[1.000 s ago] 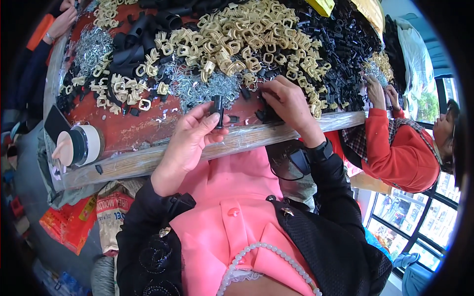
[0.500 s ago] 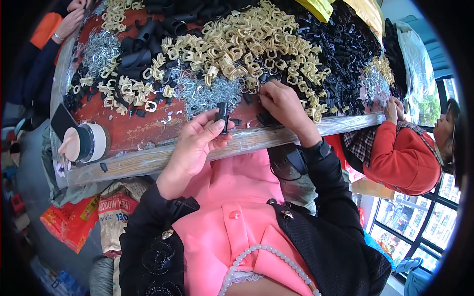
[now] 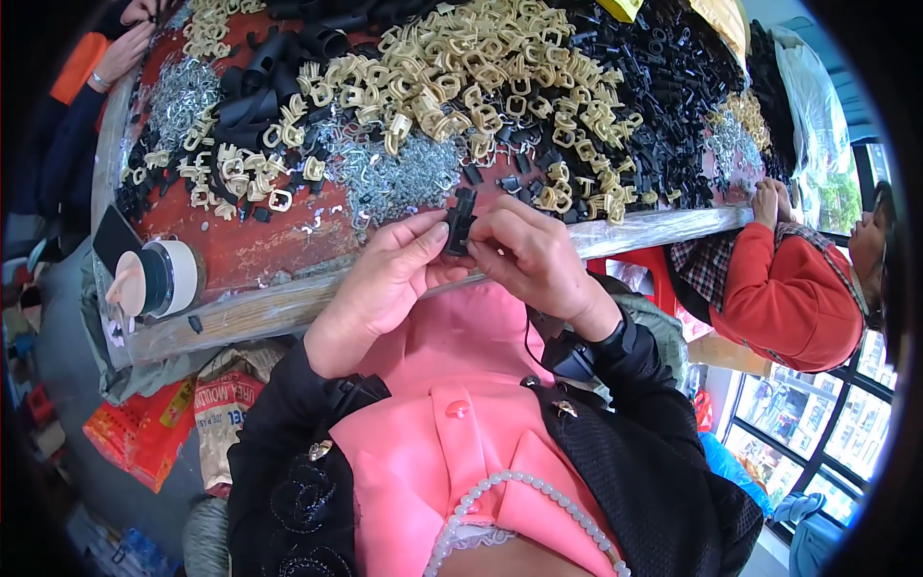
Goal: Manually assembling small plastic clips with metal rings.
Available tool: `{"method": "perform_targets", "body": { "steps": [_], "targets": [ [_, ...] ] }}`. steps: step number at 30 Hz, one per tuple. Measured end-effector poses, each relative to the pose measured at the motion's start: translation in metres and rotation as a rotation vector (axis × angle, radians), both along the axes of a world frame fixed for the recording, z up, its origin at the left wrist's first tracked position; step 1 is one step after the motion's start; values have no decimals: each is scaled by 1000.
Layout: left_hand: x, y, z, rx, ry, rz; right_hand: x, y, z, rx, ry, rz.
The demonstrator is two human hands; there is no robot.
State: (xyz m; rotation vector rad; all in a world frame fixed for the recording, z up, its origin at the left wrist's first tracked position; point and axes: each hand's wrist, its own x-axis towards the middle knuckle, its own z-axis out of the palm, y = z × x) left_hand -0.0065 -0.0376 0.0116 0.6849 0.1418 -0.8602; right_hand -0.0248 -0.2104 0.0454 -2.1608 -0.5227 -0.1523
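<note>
Just above the table's front edge, my left hand (image 3: 389, 264) grips a small black plastic part (image 3: 461, 222) between thumb and fingers, with the part standing nearly upright. My right hand (image 3: 538, 255) is closed in a pinch at that part's right side, its fingertips touching or almost touching it. Whatever small piece may be in the right fingertips is hidden. Beyond both hands lie a heap of small silvery metal pieces (image 3: 394, 176), a large pile of cream plastic square rings (image 3: 452, 72) and many small black parts (image 3: 663, 96).
The wooden table edge (image 3: 260, 315) runs in front of me. At left stand a round tub (image 3: 176, 277) and a dark flat panel (image 3: 117, 236). Large black tubes (image 3: 245, 108) lie behind. One person in red (image 3: 788, 298) sits at right; another person's hand (image 3: 125, 53) is at far left.
My right hand has come from the piles toward me, down to the black part. The left hand has shifted slightly right with the part, and the two hands now meet.
</note>
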Motion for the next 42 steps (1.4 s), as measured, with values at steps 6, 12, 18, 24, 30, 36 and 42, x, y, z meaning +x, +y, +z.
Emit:
{"method": "perform_targets", "body": {
  "steps": [6,12,18,24,30,36,42],
  "targets": [
    [-6,-1,-3,21,-73,-48,-3,0,-4,-142,-111,71],
    [-11,-2,2,40,-139,-43,-6,1,-2,-167,-113,83],
    [-11,-1,2,44,-114,-11,-12,2,0,-8,-60,-29],
    [8,0,-5,852,-950,58,-16,-13,-11,59,78,-192],
    [24,-7,-4,1183,-1520,144,-19,-25,-28,90,178,-317],
    [18,-2,-3,369,-274,33,-14,-18,-17,119,111,-237],
    [3,-6,5,116,-75,-79,-9,-2,-7,50,-85,-73]
  ]
}}
